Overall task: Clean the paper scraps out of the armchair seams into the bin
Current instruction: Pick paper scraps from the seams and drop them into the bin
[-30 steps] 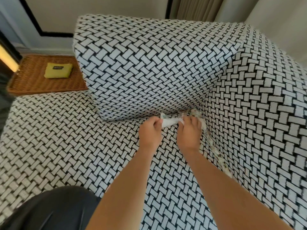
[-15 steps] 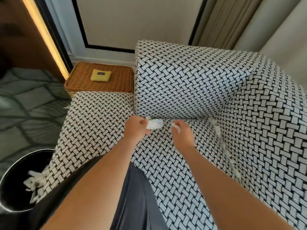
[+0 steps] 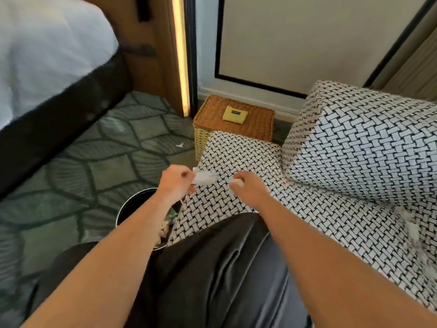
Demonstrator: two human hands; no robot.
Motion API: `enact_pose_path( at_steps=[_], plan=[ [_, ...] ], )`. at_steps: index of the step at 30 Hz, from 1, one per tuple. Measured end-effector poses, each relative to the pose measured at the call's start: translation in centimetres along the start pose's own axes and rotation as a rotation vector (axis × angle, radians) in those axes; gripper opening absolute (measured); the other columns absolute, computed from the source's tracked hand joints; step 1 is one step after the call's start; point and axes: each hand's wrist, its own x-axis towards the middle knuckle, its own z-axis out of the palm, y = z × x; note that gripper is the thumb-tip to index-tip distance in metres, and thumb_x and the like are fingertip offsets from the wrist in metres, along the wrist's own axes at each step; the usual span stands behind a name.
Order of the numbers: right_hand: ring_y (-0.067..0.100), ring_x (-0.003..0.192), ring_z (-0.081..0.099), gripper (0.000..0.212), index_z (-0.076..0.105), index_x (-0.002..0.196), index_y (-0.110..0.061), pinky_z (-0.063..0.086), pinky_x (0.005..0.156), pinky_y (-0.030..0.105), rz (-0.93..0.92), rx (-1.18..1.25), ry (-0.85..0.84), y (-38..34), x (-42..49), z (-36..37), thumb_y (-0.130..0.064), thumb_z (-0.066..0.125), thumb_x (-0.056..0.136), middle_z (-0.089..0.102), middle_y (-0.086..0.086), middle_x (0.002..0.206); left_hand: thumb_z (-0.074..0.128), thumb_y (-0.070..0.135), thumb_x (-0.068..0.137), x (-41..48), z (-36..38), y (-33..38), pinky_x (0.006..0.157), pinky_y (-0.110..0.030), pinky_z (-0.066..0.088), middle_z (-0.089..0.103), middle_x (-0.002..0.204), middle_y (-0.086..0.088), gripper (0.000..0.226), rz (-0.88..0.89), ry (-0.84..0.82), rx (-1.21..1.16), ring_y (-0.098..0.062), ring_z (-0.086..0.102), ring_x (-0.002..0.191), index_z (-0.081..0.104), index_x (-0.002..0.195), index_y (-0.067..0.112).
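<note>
My left hand [image 3: 175,182] grips a white paper scrap [image 3: 204,178] above the left edge of the black-and-white woven armchair seat [image 3: 236,150]. My right hand [image 3: 248,187] is curled around a smaller white scrap [image 3: 236,183] over the seat. The round black bin [image 3: 132,207] stands on the floor just below my left forearm, with paper scraps inside it. More white scraps [image 3: 411,226] lie along the seat seam at the right. The back cushion [image 3: 366,143] rises at the right.
A wicker box [image 3: 255,119] with a yellow pouch [image 3: 234,113] on top stands behind the armchair. One scrap [image 3: 179,145] lies on the green patterned carpet [image 3: 94,162]. A bed [image 3: 47,55] fills the upper left. My dark-trousered knee [image 3: 224,268] rests by the seat.
Both hands lifted scraps out of the back seam and carried them left toward the bin. My view swung left, bringing the bin, carpet and bed into sight.
</note>
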Motion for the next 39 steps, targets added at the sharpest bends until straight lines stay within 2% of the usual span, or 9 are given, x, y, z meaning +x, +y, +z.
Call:
enact_pose_path(
  at_steps=[6,8,13,17,22,28,32,35,39],
  plan=[
    [0.020,0.091,0.057,0.021,0.060,0.106,-0.007,0.053,0.082,0.037,-0.024,-0.014,-0.067,-4.7,2.0,7.1,-0.018,0.056,0.089,0.060,0.007,0.102,0.050,0.015,0.093,-0.1,-5.0,-8.4,0.047,-0.022,0.043,0.062,0.073,-0.006,0.024,-0.167,0.057,-0.044,0.004,0.058,0.040,0.064,0.080,0.001],
    [0.018,0.089,0.054,0.020,0.062,0.103,-0.007,0.049,0.080,0.035,-0.054,-0.002,-0.118,-5.7,1.9,10.1,-0.018,0.056,0.088,0.058,0.005,0.096,0.050,0.017,0.094,-0.5,-5.9,-10.8,0.044,-0.016,0.042,0.061,0.072,-0.005,0.025,-0.211,0.057,-0.015,0.003,0.059,0.041,0.063,0.079,0.002],
    [0.019,0.087,0.055,0.016,0.064,0.095,-0.008,0.043,0.076,0.031,-0.043,0.051,-0.176,-6.3,2.1,16.3,-0.019,0.056,0.086,0.060,0.003,0.089,0.055,0.019,0.091,-1.3,-4.7,-17.4,0.073,-0.033,0.052,0.065,0.069,-0.009,0.036,-0.414,0.097,-0.068,-0.026,0.071,0.071,0.055,0.055,0.018],
    [0.017,0.088,0.054,0.015,0.063,0.094,-0.011,0.042,0.075,0.028,0.004,0.043,-0.195,-6.4,4.0,18.7,-0.021,0.056,0.085,0.059,0.001,0.090,0.053,0.017,0.091,-0.5,-2.8,-18.3,0.071,-0.032,0.051,0.058,0.055,-0.006,0.045,-0.453,0.065,-0.058,-0.028,0.070,0.071,0.043,0.047,0.016],
    [0.015,0.083,0.051,0.016,0.065,0.094,-0.006,0.035,0.068,0.022,0.120,0.036,-0.217,-5.1,5.4,22.9,-0.015,0.055,0.086,0.060,0.004,0.090,0.057,0.017,0.087,1.3,-1.7,-19.5,0.077,-0.038,0.053,0.069,0.076,-0.022,0.041,-0.475,0.095,-0.020,-0.034,0.066,0.079,0.047,0.047,0.015],
    [0.021,0.080,0.053,0.014,0.062,0.083,-0.006,0.038,0.066,0.027,0.323,0.085,-0.213,-3.6,6.4,25.2,-0.015,0.053,0.085,0.060,0.014,0.089,0.054,0.021,0.087,2.4,-1.0,-21.2,0.079,-0.037,0.053,0.070,0.085,-0.016,0.026,-0.553,0.077,0.092,-0.030,0.066,0.087,0.070,0.085,0.001],
    [0.026,0.110,0.056,0.031,0.063,0.113,-0.004,0.043,0.093,0.033,0.375,0.120,-0.253,-3.6,6.6,25.5,-0.022,0.054,0.089,0.062,0.011,0.116,0.062,0.018,0.085,2.6,-0.5,-21.5,0.084,-0.036,0.048,0.067,0.104,-0.021,0.025,-0.573,-0.013,0.087,-0.033,0.062,0.099,0.067,0.101,-0.002],
    [0.027,0.099,0.057,0.030,0.062,0.113,-0.001,0.045,0.084,0.033,0.359,0.088,-0.247,-3.5,6.7,25.4,-0.010,0.046,0.089,0.061,0.015,0.113,0.054,0.020,0.092,2.3,0.0,-21.3,0.097,-0.034,0.040,0.053,0.132,-0.016,0.043,-0.585,-0.167,0.071,-0.031,0.050,0.122,0.050,0.133,0.006],
    [0.024,0.111,0.053,0.036,0.059,0.121,-0.008,0.041,0.085,0.025,0.324,0.058,-0.251,-3.7,6.4,25.0,-0.004,0.040,0.090,0.056,0.009,0.125,0.049,0.027,0.095,1.5,0.0,-21.4,0.099,-0.032,0.037,0.049,0.136,-0.012,0.044,-0.505,-0.292,0.201,-0.030,0.045,0.126,0.045,0.135,0.010]
  ],
)
